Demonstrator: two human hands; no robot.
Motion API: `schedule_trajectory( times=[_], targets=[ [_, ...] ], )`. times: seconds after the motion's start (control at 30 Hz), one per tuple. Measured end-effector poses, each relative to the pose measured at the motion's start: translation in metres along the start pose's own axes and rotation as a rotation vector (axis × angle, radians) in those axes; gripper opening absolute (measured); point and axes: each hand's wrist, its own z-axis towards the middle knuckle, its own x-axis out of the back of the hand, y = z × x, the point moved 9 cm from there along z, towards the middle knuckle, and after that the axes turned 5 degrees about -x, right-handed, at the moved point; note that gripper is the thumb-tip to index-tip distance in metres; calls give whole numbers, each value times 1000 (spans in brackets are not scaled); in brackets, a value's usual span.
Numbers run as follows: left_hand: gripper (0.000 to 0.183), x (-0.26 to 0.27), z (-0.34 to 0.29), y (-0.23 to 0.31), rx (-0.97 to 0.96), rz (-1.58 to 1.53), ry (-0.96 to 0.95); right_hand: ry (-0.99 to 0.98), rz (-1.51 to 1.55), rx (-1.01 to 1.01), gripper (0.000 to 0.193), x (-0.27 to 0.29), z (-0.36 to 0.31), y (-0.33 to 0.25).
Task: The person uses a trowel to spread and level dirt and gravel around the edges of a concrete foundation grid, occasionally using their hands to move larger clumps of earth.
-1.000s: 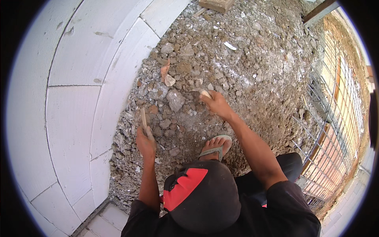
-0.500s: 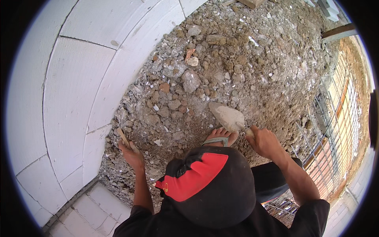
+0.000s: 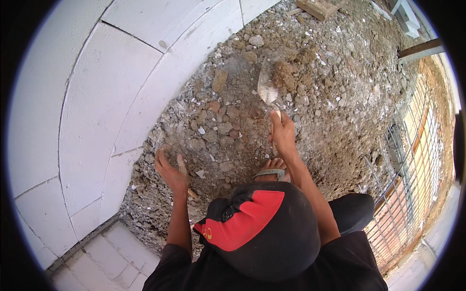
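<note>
My right hand [image 3: 283, 132] is closed around the handle of a pointed masonry trowel [image 3: 267, 87]. The blade lies on the rubble, pointing away from me, with its right edge against a brown clod of soil [image 3: 285, 76]. Over the loose stones near the wall, my left hand [image 3: 171, 170] has its thumb and fingers spread, and nothing shows between them. A small strip of wood [image 3: 192, 194] lies beside my left wrist, partly hidden by it.
A wall of large white blocks [image 3: 107, 77] curves along the left. Rubble and soil [image 3: 330, 131] cover the ground. Steel mesh [image 3: 403, 169] stands at the right, below a timber piece [image 3: 421, 50]. A sandalled foot [image 3: 273, 170] rests near the middle. Wood scraps [image 3: 318, 8] lie at the far edge.
My right hand has swung the trowel forward and left, turning its blade away from me beside the clod. My left hand has let go of the wood strip, opened and moved slightly right.
</note>
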Motion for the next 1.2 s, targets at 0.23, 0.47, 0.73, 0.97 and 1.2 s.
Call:
schedule_trajectory(
  times=[0.23,0.47,0.73,0.97,1.2],
  targets=[
    [54,-15,-9,-7,102,8,31,-603,-919,306,54,-23,-85,-7],
    [47,-13,3,-14,138,-86,56,-654,-1153,375,57,-41,-40,35],
    [47,5,-14,-29,160,-128,-1,-485,-1065,258,56,23,-49,43],
    [48,32,-24,-45,64,126,105,-465,-879,252,49,29,-73,-2],
    [52,-36,46,52,-83,-27,21,-200,-994,302,47,54,17,-2]
  ],
)
